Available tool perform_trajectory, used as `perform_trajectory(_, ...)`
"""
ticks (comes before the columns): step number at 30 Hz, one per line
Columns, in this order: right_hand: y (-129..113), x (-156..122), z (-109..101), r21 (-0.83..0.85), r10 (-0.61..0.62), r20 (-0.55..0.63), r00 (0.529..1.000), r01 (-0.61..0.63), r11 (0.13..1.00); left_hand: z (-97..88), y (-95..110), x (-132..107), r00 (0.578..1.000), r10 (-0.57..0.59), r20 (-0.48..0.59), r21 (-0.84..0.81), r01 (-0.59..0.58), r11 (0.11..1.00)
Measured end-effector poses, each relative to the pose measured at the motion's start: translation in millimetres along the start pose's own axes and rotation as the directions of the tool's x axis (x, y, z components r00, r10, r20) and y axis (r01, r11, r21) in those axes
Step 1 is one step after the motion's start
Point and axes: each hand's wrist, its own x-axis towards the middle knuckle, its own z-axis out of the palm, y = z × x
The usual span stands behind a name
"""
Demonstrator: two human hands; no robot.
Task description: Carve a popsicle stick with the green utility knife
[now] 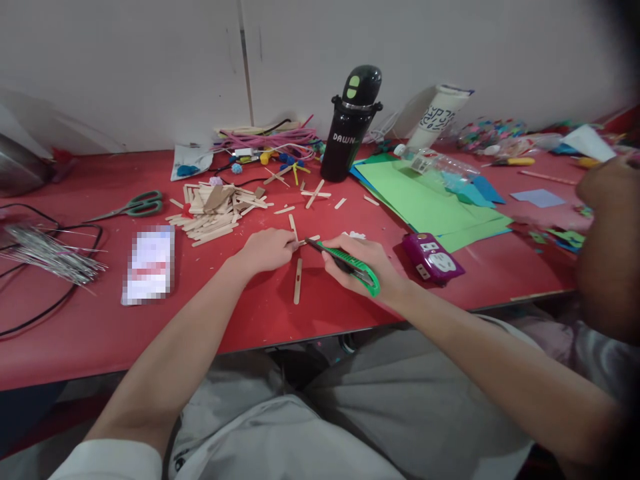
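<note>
— Grey trousers [400, 400] fill the bottom edge, and both forearms reach from there onto the red table [75, 333]. What lies along it?

— From the left: a bundle of thin wires [50, 257], a phone [149, 265] lying flat, scissors [133, 207], then a loose pile of wooden sticks [213, 213].

— And the hands?

— Just right of that pile, the left hand [265, 250] has its fingers pressed together, pinching one end of a short stick [306, 241] down on the table. The right hand [360, 257] has its fingers curled tight round a green craft knife [350, 267], blade tip touching the stick's other end.

— So which step is this?

— I judge it a cut on the stick, only beginning: the stick looks whole, though it is too small to be sure. A spare stick [298, 281] lies just below, between the hands, untouched.

— What does the cut call for?

— A firm pin from the left fingers, clear of the blade's path, and steady downward pressure. The stick is narrow and could skid.

— Further right?

— A purple plug adapter [433, 257] sits near the right wrist, with green paper [425, 200] behind it. Another person's arm [605, 253] is at the edge, well apart.
</note>
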Motion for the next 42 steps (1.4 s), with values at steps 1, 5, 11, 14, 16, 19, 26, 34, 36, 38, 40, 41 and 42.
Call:
perform_trajectory(1,-0.1,0.0,0.1,0.002,0.006,0.002,1.000,-0.006,1.000,0.3,-0.2,0.1,1.000,0.000,-0.001,0.001,0.000,1.000)
perform_trajectory(5,0.0,-0.2,1.3,0.007,0.018,0.007,1.000,-0.018,1.000,1.3,-0.6,0.5,1.000,-0.006,0.000,0.000,0.006,1.000)
perform_trajectory(11,0.2,0.0,1.2,0.013,0.007,-0.004,1.000,-0.007,1.000,2.0,-1.4,1.3,1.000,0.003,0.001,-0.007,-0.003,1.000)
perform_trajectory(14,-0.9,0.4,0.0,0.016,0.024,0.015,1.000,-0.024,1.000,2.6,-2.2,1.6,1.000,0.003,-0.002,-0.009,-0.003,1.000)
perform_trajectory(16,-1.6,0.1,-0.1,0.033,0.019,0.017,1.000,-0.019,0.999,3.3,-2.9,2.0,1.000,0.008,-0.005,-0.008,-0.008,1.000)
perform_trajectory(19,-1.8,-1.5,0.9,0.043,-0.002,0.027,1.000,0.001,0.999,4.6,-4.0,2.6,1.000,0.017,-0.006,0.003,-0.017,1.000)
perform_trajectory(26,0.7,-2.5,2.8,0.020,0.009,-0.013,1.000,-0.009,1.000,5.0,-3.3,2.3,1.000,0.003,-0.010,0.000,-0.003,1.000)
perform_trajectory(34,0.0,-1.2,2.6,0.006,0.027,-0.013,1.000,-0.027,1.000,1.0,-0.1,-0.2,1.000,-0.005,0.000,0.002,0.005,1.000)
perform_trajectory(36,-0.5,-0.6,2.1,0.011,0.025,-0.012,1.000,-0.025,1.000,0.8,0.3,-0.5,1.000,-0.008,0.000,-0.001,0.008,1.000)
perform_trajectory(38,-1.0,0.0,1.4,0.024,0.013,-0.006,1.000,-0.012,1.000,1.1,0.0,-0.4,1.000,-0.005,0.000,-0.002,0.005,1.000)
perform_trajectory(40,-1.4,0.5,0.8,0.035,0.004,0.001,1.000,-0.004,0.999,1.8,-0.6,0.0,1.000,0.003,-0.004,-0.004,-0.003,1.000)
perform_trajectory(41,-1.6,0.8,0.6,0.038,0.004,0.005,1.000,-0.004,0.999,2.3,-0.9,0.3,1.000,0.005,-0.005,-0.005,-0.005,1.000)
perform_trajectory(42,-1.7,0.9,0.5,0.040,0.006,0.009,1.000,-0.006,0.999,2.7,-1.3,0.7,1.000,0.005,-0.006,-0.007,-0.005,1.000)
